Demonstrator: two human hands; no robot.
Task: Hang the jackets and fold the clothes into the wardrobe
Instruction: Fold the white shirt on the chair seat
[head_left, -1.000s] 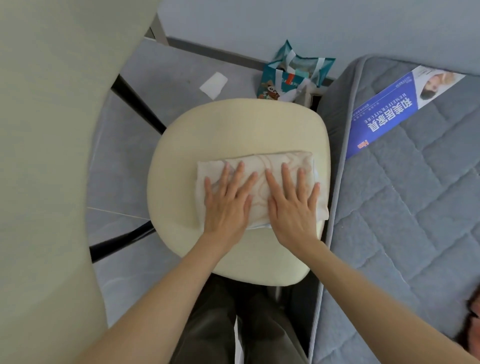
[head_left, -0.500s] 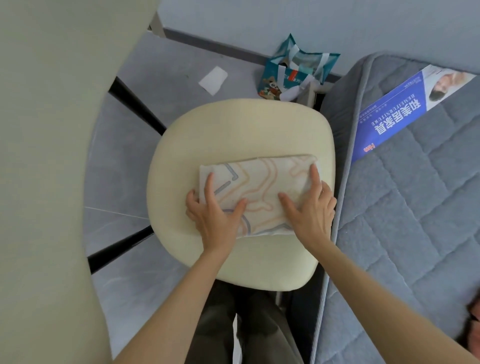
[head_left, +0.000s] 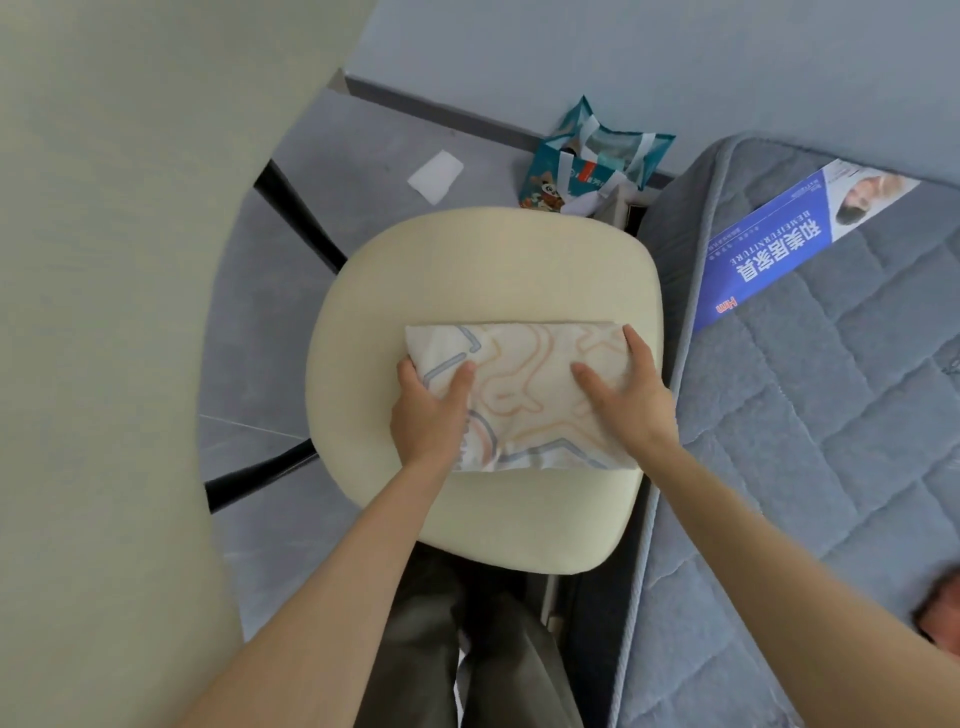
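Gripping 1 folded garment (head_left: 519, 384) w/ 2 hands, the person has it at the middle of 1 cream chair seat (head_left: 483, 270), nearer the seat's right edge. Its long axis runs left-right. Left hand (head_left: 428, 415) clasps the left end, thumb on top; right hand (head_left: 628, 400) clasps the right end, w/ the garment spanning between them. 1 mattress (head_left: 831, 441) sits just beside the seat's right edge.

Single head-worn wide-angle view, looking steeply down from close above a cream chair seat (head_left: 467, 270), mattress (head_left: 831, 441) at the right edge
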